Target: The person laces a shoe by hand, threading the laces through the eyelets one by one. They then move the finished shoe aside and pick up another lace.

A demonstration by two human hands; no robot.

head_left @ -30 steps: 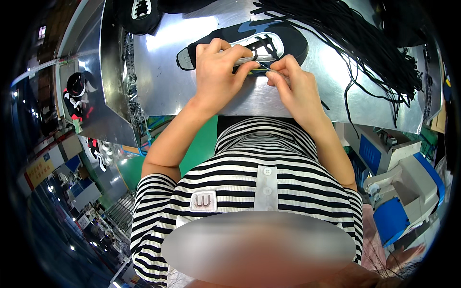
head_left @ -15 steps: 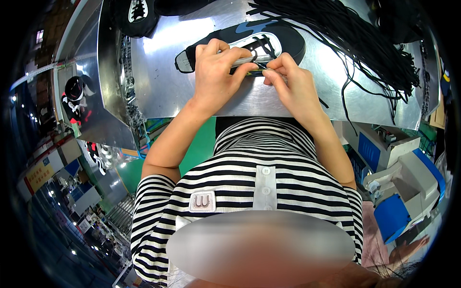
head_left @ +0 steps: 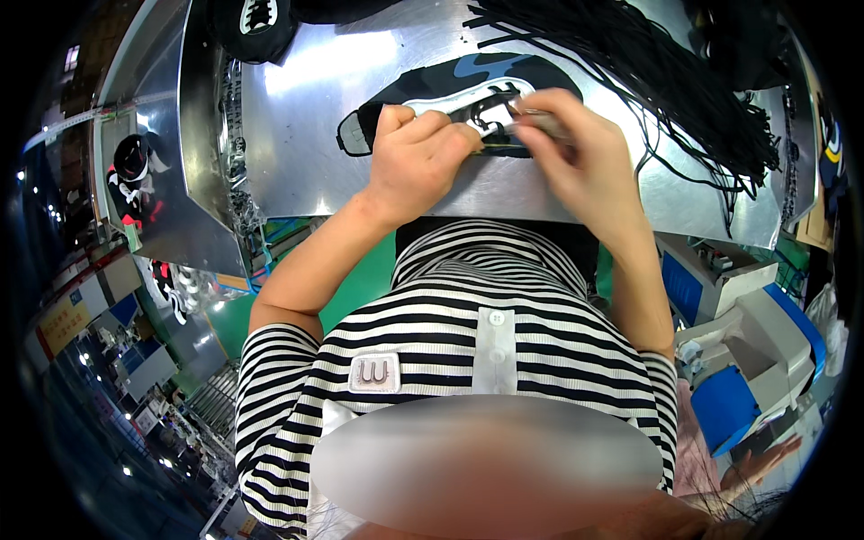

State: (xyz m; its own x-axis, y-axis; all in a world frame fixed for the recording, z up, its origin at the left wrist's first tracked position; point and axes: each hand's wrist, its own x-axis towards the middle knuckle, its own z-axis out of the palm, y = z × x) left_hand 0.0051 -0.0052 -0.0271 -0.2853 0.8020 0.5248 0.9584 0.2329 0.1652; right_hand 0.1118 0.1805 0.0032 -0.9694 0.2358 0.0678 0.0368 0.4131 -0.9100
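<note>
I look down over my striped shirt at a shiny metal tabletop (head_left: 297, 135). On it lies a flat black shoe upper (head_left: 432, 90) with a white eyelet strip and a light blue patch, near the front edge of the tabletop, directly ahead of me.

My left hand (head_left: 418, 157) rests on the middle of the upper, fingers curled and pressed together on the white strip, pinning it down. My right hand (head_left: 571, 148) sits just beside it, touching the upper's right part; its fingers are pinched together on something thin at the eyelets, likely a lace end, though blur hides it.

Compared with a second ago, the upper lies a little further left under my hands, and my right hand has shifted up and over the eyelet area, closer to the left thumb. I judge that the work at the eyelets is under way, not finished.

A large bundle of black laces (head_left: 648, 72) fans across the tabletop's far right. Another black shoe part (head_left: 256, 27) lies at the far left edge.
</note>
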